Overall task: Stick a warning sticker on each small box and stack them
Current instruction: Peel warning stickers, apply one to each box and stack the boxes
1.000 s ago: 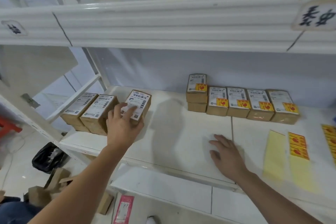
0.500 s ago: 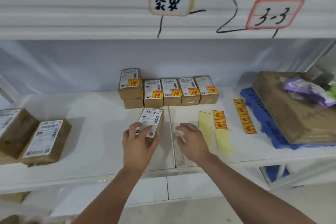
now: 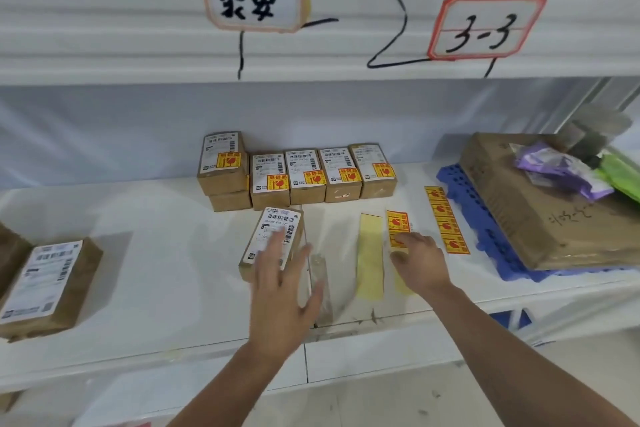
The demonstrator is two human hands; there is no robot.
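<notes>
Box set mid-shelf, right grip at the sticker strip.
Box [image 3: 273, 239] lies flat on the shelf [image 3: 166, 253], label up with no warning sticker on it, just near of the stickered row [image 3: 304, 173] and the two-high stack [image 3: 223, 166] at that row's left end. Left grip [image 3: 280, 291] hangs over the box's near end, fingers straight and spread; blur hides whether it touches. Right grip [image 3: 422, 263] is curled, fingertips [image 3: 401, 238] on the near end of a sticker strip [image 3: 398, 224]; cannot tell whether it pinches a sticker. Bare backing [image 3: 370, 253] lies just left of that strip, a fuller strip [image 3: 446, 218] just right. Two unstickered boxes [image 3: 48, 284] sit far left. Large carton [image 3: 526, 204] rests on a blue tray [image 3: 478, 229] at right.
</notes>
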